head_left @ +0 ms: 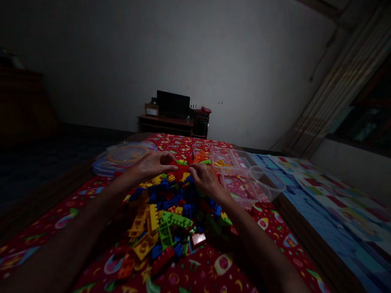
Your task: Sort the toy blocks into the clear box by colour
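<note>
A heap of plastic building bricks (171, 215) in yellow, blue, green and red lies on a red patterned cloth (198, 272). Both my arms reach over the heap to its far side. My left hand (152, 164) and my right hand (205, 178) close their fingers together on a red brick (181, 168) held between them, just above the pile. A small pink-white piece (198, 239) lies at the heap's near right edge.
Clear plastic boxes (235, 171) stand right of my hands, some with sorted bricks, and a round clear tub (269, 182) sits beside them. Clear lids (122, 156) lie at the left. A blue patterned mat (330, 203) is on the right. A dark screen on a low shelf (174, 112) stands by the wall.
</note>
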The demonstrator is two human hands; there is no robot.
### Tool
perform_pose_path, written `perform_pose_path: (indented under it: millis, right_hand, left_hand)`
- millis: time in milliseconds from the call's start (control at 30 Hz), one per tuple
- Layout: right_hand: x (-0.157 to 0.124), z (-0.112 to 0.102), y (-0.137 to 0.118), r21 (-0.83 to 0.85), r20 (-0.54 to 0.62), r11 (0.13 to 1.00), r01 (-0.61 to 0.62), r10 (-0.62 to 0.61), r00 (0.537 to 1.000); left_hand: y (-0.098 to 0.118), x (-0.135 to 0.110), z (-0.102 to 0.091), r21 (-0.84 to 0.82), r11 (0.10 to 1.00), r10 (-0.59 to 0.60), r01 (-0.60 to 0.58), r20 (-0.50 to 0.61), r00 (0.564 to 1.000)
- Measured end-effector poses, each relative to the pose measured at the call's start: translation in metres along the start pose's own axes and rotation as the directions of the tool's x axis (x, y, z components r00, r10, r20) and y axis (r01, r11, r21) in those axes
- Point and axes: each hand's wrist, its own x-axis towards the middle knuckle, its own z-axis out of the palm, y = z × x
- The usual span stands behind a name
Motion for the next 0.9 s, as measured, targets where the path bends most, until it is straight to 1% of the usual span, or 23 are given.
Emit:
perform_pose_path:
  millis: [100, 167, 200, 300, 367, 433, 500, 567, 633, 733, 800, 900]
  right_hand:
    - [0.002, -0.004, -0.001, 0.083, 0.037, 0.995, -0.045, 0.043, 0.998]
    - [0.002, -0.008, 0.0, 0.122, 0.064, 0.99, -0.067, 0.06, 0.996]
    - [0.002, -0.009, 0.001, 0.133, 0.073, 0.989, -0.064, 0.055, 0.996]
    - [0.0, -0.012, 0.0, 0.116, 0.089, 0.993, -0.011, 0.0, 0.996]
    - [-0.001, -0.013, -0.001, 0.056, 0.088, 0.998, 0.023, -0.028, 0.996]
    - [-0.001, -0.016, 0.0, -0.006, 0.094, 0.999, 0.041, -0.04, 0.995]
    - [0.001, -0.023, 0.005, -0.049, 0.082, 0.998, 0.031, -0.027, 0.996]
    - [0.003, -0.036, 0.015, -0.092, 0.057, 0.996, -0.016, 0.021, 0.998]
    - [0.003, -0.054, 0.03, -0.162, 0.031, 0.983, -0.089, 0.095, 0.995]
    - [0.001, -0.082, 0.052, -0.333, 0.012, 0.92, -0.206, 0.222, 0.975]
    - [-0.003, -0.097, 0.065, -0.464, 0.016, 0.836, -0.293, 0.338, 0.941]
    - [-0.008, -0.109, 0.078, -0.606, 0.102, 0.712, -0.355, 0.513, 0.853]
  left_hand:
    - [0.002, 0.003, 0.02, 0.014, 0.999, 0.034, -0.033, -0.087, 0.996]
    - [0.006, -0.001, 0.027, 0.001, 1.0, 0.026, -0.026, -0.124, 0.992]
    - [0.008, -0.004, 0.029, -0.03, 0.999, 0.008, -0.012, -0.123, 0.992]
    - [0.014, -0.01, 0.033, -0.193, 0.98, -0.068, 0.057, -0.055, 0.996]
    - [0.015, -0.013, 0.035, -0.297, 0.951, -0.091, 0.085, -0.007, 0.996]
    - [0.015, -0.012, 0.036, -0.354, 0.93, -0.097, 0.101, 0.028, 0.995]
    - [0.013, -0.01, 0.036, -0.357, 0.926, -0.116, 0.126, 0.049, 0.992]
    - [0.011, -0.006, 0.032, -0.316, 0.939, -0.124, 0.133, 0.048, 0.991]
    - [0.008, -0.004, 0.025, -0.247, 0.964, -0.099, 0.102, 0.024, 0.995]
    - [0.0, -0.001, 0.012, -0.145, 0.987, -0.071, 0.069, -0.005, 0.997]
    - [-0.007, 0.0, 0.006, -0.091, 0.993, -0.07, 0.069, -0.012, 0.997]
    - [-0.014, 0.0, 0.001, 0.021, 0.999, -0.037, 0.037, -0.008, 0.999]
